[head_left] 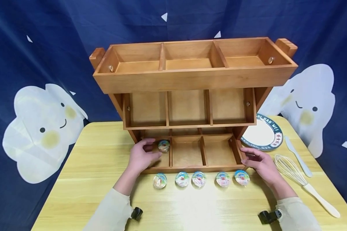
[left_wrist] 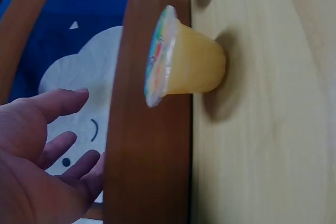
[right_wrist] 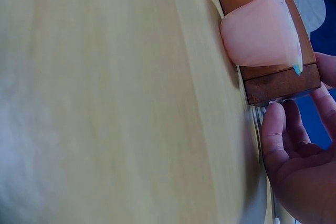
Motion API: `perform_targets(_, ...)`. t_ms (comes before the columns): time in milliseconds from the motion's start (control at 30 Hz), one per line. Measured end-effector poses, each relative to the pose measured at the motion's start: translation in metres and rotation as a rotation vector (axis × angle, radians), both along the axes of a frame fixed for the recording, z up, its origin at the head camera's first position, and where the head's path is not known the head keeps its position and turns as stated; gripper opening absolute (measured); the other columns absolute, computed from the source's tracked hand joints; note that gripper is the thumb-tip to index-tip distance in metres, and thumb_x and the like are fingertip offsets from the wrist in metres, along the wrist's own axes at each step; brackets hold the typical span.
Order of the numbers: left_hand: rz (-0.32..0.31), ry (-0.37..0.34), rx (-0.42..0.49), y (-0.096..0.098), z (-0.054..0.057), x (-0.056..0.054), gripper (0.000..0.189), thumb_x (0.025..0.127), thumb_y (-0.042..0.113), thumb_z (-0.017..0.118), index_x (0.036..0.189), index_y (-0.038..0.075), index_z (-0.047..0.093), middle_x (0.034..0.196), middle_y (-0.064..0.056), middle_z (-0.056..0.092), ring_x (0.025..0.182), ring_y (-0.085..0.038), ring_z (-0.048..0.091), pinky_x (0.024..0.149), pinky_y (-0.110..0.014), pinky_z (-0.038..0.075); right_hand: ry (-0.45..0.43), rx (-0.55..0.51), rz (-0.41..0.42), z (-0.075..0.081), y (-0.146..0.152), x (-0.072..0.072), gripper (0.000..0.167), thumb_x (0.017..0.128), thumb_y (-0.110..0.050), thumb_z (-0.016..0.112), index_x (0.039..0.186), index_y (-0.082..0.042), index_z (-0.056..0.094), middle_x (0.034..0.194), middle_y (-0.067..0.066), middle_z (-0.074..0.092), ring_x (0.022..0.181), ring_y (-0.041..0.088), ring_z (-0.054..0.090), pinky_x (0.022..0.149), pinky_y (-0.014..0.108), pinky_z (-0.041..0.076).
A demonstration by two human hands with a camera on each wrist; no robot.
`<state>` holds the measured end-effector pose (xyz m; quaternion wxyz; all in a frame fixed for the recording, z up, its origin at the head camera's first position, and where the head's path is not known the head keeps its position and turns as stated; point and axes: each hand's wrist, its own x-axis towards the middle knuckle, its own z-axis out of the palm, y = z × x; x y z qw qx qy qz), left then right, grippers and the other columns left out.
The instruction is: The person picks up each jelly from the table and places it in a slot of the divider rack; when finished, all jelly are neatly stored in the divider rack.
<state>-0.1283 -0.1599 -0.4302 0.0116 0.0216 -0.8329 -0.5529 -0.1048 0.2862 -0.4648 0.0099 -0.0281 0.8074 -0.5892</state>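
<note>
A three-tier wooden box (head_left: 191,168) stands with its tiers spread out on the table. Over its lower left compartment, my left hand (head_left: 143,154) has its fingers apart and holds nothing. Just right of those fingers, a jelly cup (head_left: 164,146) sits inside that compartment. My right hand (head_left: 260,165) rests at the box's lower right end, loosely bent fingers (right_wrist: 273,129) touching the wood. Several more jelly cups line the table along the box's front, among them a yellow one (left_wrist: 194,61) near the left hand and a pink one (right_wrist: 260,32) near the right.
Right of the box lie a white whisk (head_left: 306,184), a pale knife (head_left: 298,157) and a plate (head_left: 261,134) with a patterned green rim, partly behind the box. A dark blue curtain (head_left: 133,19) with cloud faces hangs behind the wooden table (head_left: 75,192).
</note>
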Motion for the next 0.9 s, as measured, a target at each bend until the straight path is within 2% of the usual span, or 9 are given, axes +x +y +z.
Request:
perform_targets(200, -0.007, 0.008, 0.129, -0.008, 0.009, 0.017, 0.057, 0.073, -0.003, 0.086, 0.125, -0.002, 0.062, 0.129, -0.022, 0.057, 0.116, -0.042, 0.056, 0.095, -0.048, 0.052, -0.002, -0.005, -0.003, -0.001, 0.000, 0.000, 0.048, 0.087, -0.002, 0.075, 0.131, 0.006, 0.059, 0.118, -0.007, 0.062, 0.103, 0.010, 0.055, 0.084, 0.015, 0.048)
perform_targets(367, 0.000, 0.031, 0.152, -0.012, 0.015, 0.031, 0.055, 0.073, -0.005, 0.085, 0.124, -0.001, 0.063, 0.127, -0.017, 0.059, 0.115, -0.042, 0.056, 0.094, -0.047, 0.052, 0.000, -0.012, -0.001, 0.000, 0.000, 0.000, 0.047, 0.087, -0.002, 0.075, 0.131, 0.006, 0.059, 0.118, -0.008, 0.062, 0.103, 0.010, 0.055, 0.084, 0.015, 0.048)
perform_targets(467, 0.004, 0.031, 0.162, -0.012, 0.018, 0.040, 0.055, 0.074, -0.006, 0.085, 0.124, -0.001, 0.063, 0.125, -0.018, 0.059, 0.114, -0.042, 0.057, 0.093, -0.045, 0.053, 0.006, -0.018, 0.002, 0.000, -0.001, 0.000, 0.047, 0.087, -0.001, 0.075, 0.131, 0.007, 0.059, 0.118, -0.008, 0.062, 0.103, 0.009, 0.055, 0.084, 0.015, 0.047)
perform_targets(700, 0.039, 0.020, 0.225, -0.009, 0.020, 0.064, 0.054, 0.074, -0.006, 0.085, 0.123, -0.001, 0.063, 0.116, -0.022, 0.060, 0.109, -0.042, 0.058, 0.088, -0.039, 0.056, 0.021, -0.023, 0.006, 0.000, -0.001, -0.002, 0.046, 0.087, 0.000, 0.074, 0.130, 0.006, 0.060, 0.118, -0.008, 0.062, 0.104, 0.010, 0.056, 0.085, 0.014, 0.047)
perform_targets(900, 0.052, 0.012, 0.252, -0.007, 0.017, 0.083, 0.056, 0.071, -0.010, 0.085, 0.122, -0.001, 0.063, 0.120, -0.023, 0.060, 0.111, -0.041, 0.058, 0.090, -0.037, 0.055, 0.011, -0.038, 0.006, -0.001, -0.001, -0.001, 0.046, 0.087, -0.001, 0.074, 0.130, 0.006, 0.060, 0.119, -0.009, 0.061, 0.105, 0.010, 0.055, 0.086, 0.014, 0.047)
